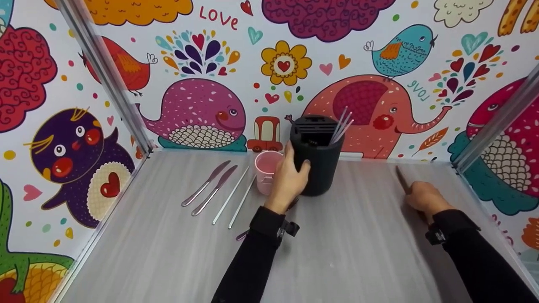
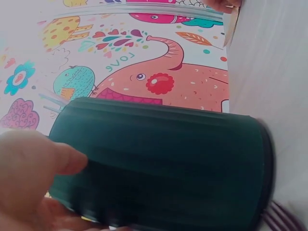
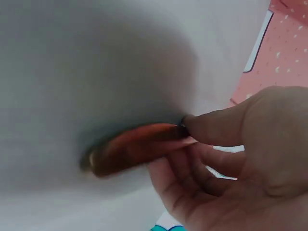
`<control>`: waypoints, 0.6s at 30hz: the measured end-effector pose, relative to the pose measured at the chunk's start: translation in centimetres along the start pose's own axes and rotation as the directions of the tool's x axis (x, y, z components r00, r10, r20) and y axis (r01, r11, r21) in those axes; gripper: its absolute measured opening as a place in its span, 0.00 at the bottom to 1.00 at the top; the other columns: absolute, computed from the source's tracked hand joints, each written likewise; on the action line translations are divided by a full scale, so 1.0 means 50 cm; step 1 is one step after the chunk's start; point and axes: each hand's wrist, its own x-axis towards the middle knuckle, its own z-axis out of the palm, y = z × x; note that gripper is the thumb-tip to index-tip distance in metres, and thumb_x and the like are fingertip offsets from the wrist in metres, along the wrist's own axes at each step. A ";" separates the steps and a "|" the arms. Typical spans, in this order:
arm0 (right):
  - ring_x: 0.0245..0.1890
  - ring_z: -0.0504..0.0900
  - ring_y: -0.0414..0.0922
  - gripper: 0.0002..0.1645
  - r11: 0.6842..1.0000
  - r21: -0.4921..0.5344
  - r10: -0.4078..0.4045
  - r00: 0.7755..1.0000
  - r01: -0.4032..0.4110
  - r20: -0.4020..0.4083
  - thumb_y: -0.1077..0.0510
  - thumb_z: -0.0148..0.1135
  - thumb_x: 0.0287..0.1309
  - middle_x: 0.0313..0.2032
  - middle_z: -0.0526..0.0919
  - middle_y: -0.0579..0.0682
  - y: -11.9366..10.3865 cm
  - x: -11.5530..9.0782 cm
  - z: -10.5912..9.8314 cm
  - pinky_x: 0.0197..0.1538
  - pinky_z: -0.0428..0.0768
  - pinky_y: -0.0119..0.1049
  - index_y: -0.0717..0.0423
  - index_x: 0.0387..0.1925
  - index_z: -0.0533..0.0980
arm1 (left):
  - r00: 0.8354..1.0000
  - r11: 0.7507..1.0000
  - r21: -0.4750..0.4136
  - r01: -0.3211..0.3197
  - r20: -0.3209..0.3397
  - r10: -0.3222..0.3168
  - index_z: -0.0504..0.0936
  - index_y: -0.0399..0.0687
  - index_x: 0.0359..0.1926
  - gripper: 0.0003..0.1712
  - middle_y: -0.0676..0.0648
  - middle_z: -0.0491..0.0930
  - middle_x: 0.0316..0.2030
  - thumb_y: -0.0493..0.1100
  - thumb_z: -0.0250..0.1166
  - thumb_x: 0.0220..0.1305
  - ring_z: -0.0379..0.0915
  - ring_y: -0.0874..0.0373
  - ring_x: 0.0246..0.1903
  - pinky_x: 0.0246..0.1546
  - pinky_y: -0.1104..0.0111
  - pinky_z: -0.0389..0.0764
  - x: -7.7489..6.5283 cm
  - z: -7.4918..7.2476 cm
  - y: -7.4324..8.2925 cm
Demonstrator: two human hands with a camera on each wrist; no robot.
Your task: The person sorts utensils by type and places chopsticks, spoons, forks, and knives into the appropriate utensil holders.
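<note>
My left hand grips the left side of a dark utensil holder, its thumb on the front wall. In the left wrist view the holder spans the frame. Thin pale sticks poke out of its right side; the slotted top has dark openings. Off to the right, my right hand holds a knife low over the table, pointing away. The right wrist view shows its reddish-brown handle, blurred, between thumb and fingers. A pink bucket-like cup stands just left of the left hand, partly covered by it.
Left of the cup lie two table knives and two metal chopsticks, roughly parallel. A purple handle end shows beside the left sleeve. A patterned wall closes off the grey table at the back, with metal posts at both corners.
</note>
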 end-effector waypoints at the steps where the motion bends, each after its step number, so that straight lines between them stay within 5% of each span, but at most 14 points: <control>1: 0.48 0.78 0.64 0.24 1.000 0.006 -0.022 1.000 0.022 -0.005 0.62 0.60 0.73 0.47 0.80 0.69 -0.005 -0.001 0.005 0.52 0.82 0.54 0.79 0.61 0.75 | 1.000 1.000 -0.001 0.004 0.000 -0.004 0.50 0.46 0.90 0.48 0.44 0.55 0.89 0.49 0.63 0.81 0.58 0.51 0.86 0.87 0.53 0.60 -0.001 0.001 0.001; 5: 0.43 0.79 0.60 0.15 0.985 -0.071 -0.160 0.985 0.155 -0.067 0.65 0.62 0.71 0.42 0.82 0.65 -0.041 -0.011 0.032 0.50 0.82 0.55 0.73 0.52 0.81 | 1.000 1.000 -0.007 0.007 0.006 -0.007 0.50 0.47 0.90 0.47 0.44 0.55 0.89 0.49 0.63 0.82 0.58 0.52 0.86 0.87 0.53 0.60 -0.004 -0.003 0.002; 9: 0.38 0.79 0.55 0.08 0.943 -0.141 -0.319 0.939 0.301 -0.132 0.68 0.65 0.67 0.36 0.86 0.57 -0.094 -0.029 0.069 0.47 0.83 0.55 0.65 0.44 0.86 | 1.000 1.000 -0.017 -0.027 -0.004 0.026 0.53 0.42 0.89 0.45 0.41 0.56 0.88 0.46 0.62 0.82 0.58 0.51 0.86 0.87 0.54 0.60 -0.004 -0.012 0.001; 14: 0.35 0.80 0.47 0.10 0.843 -0.063 -0.536 0.820 0.535 -0.200 0.72 0.67 0.60 0.35 0.89 0.52 -0.159 -0.057 0.119 0.42 0.82 0.45 0.59 0.40 0.88 | 0.995 0.995 -0.029 -0.093 -0.037 0.091 0.59 0.37 0.87 0.41 0.38 0.59 0.86 0.44 0.61 0.81 0.59 0.48 0.86 0.87 0.55 0.60 -0.002 -0.026 -0.001; 18: 0.34 0.79 0.43 0.12 0.761 0.019 -0.618 0.735 0.648 -0.279 0.74 0.68 0.63 0.34 0.88 0.49 -0.207 -0.084 0.143 0.40 0.79 0.35 0.56 0.38 0.88 | 0.987 0.989 -0.042 -0.143 -0.082 0.139 0.68 0.36 0.83 0.35 0.37 0.65 0.84 0.42 0.61 0.80 0.62 0.47 0.84 0.86 0.55 0.63 -0.001 -0.044 -0.002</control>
